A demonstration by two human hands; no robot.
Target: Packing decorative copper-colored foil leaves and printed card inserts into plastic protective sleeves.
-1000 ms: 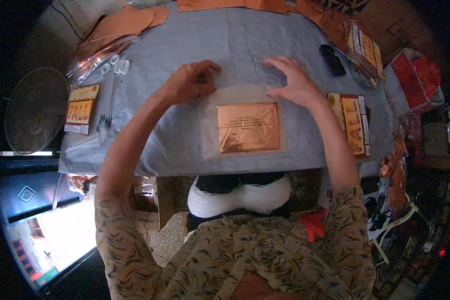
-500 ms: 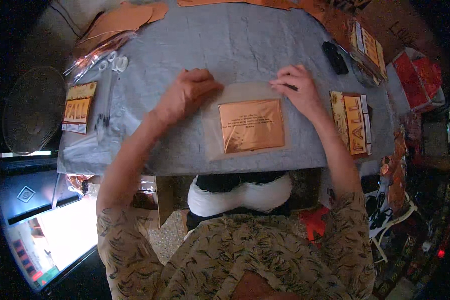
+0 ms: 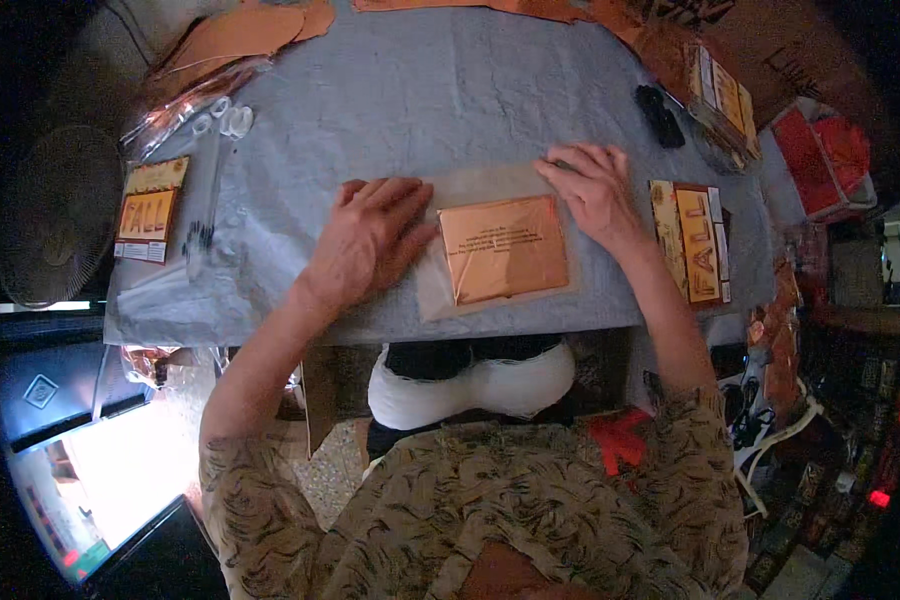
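Note:
A clear plastic bag lies flat on the grey covered table, with a folded copper-coloured foil packet inside it. Dark print shows on the packet's face. My left hand rests palm down at the bag's left side, fingers stretched out and holding nothing. At the bag's upper right corner, my right hand lies with bent, slightly parted fingers, their tips touching the plastic. Its thumb is mostly hidden.
Printed cards in packaging lie at left and right. A stack of similar packs sits at the far right beside a black object. White rings lie far left. A fan stands left of the table.
My left hand has come down from the bag's upper left corner to its left side, its fingers unfolding from a pinch. My right hand has flattened slightly at its corner.

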